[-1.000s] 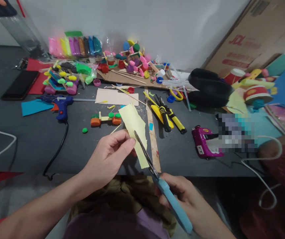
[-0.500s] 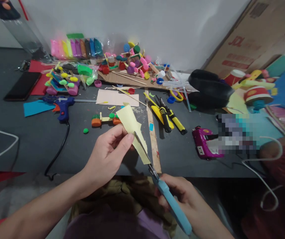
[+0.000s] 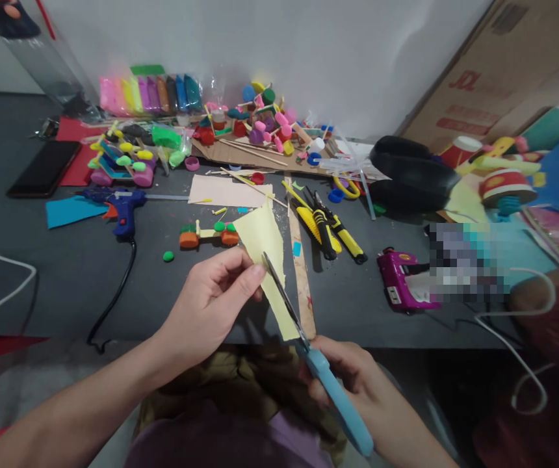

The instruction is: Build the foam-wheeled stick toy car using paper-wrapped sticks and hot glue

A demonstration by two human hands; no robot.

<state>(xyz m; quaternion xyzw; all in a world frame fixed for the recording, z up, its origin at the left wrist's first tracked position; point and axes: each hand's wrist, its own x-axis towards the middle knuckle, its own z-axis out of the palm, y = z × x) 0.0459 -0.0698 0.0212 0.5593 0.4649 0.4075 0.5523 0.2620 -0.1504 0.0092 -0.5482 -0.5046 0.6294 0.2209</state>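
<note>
My left hand [image 3: 211,305] pinches a pale yellow sheet of paper [image 3: 267,260] above the near edge of the dark table [image 3: 65,279]. My right hand [image 3: 357,383] grips blue-handled scissors [image 3: 318,367], whose blades run up along the paper's right part. Both hands hover over my lap, just in front of the table's edge. Beyond the paper stands a small toy car [image 3: 208,234] with orange wheels.
A blue glue gun [image 3: 121,205] with black cord lies left. Yellow utility knives [image 3: 328,227] and a wooden ruler [image 3: 301,273] lie right of the paper. A purple toy car [image 3: 401,279], a black phone [image 3: 43,169], clay packs [image 3: 150,94] and craft clutter surround.
The scissors' blades have advanced further along the paper. My left hand turned the sheet slightly, so that its top swung to the right.
</note>
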